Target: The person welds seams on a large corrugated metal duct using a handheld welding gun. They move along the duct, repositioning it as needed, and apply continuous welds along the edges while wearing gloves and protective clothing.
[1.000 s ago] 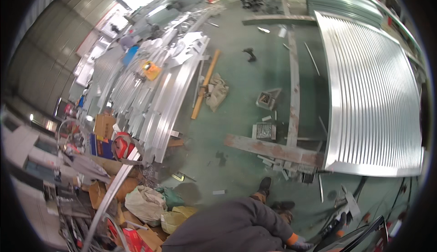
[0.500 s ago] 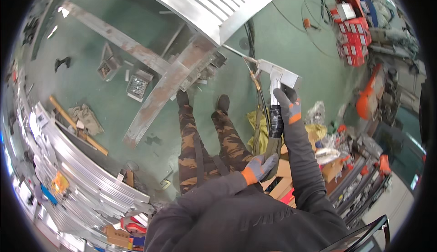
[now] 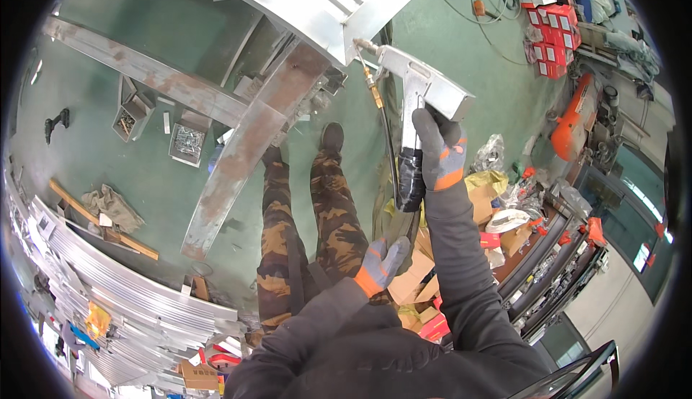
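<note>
My right hand (image 3: 442,152), in a grey and orange glove, is closed around the grip of a silver welding gun (image 3: 425,82). The gun has a boxy head, and black tape wraps the lower grip. Its nozzle points at the corner of a silver slatted metal frame (image 3: 339,28); whether they touch, I cannot tell. A thin black hose with a brass fitting (image 3: 373,87) runs down from the nozzle. Below the grip, my left hand (image 3: 380,260), gloved alike, is closed around the olive-sleeved cable (image 3: 404,227) that trails from the gun.
A rusty steel beam stand (image 3: 245,147) lies under the frame, close to my feet. To its left are trays of metal fasteners (image 3: 187,142) and a cordless drill (image 3: 56,123). Cardboard and plastic clutter (image 3: 497,204) lies at right, and red boxes (image 3: 553,38) stand far right.
The welding gun has moved left and up in the view, its nozzle now close beside the frame's corner. Both hands have shifted left with it, keeping their hold. The view has shifted too.
</note>
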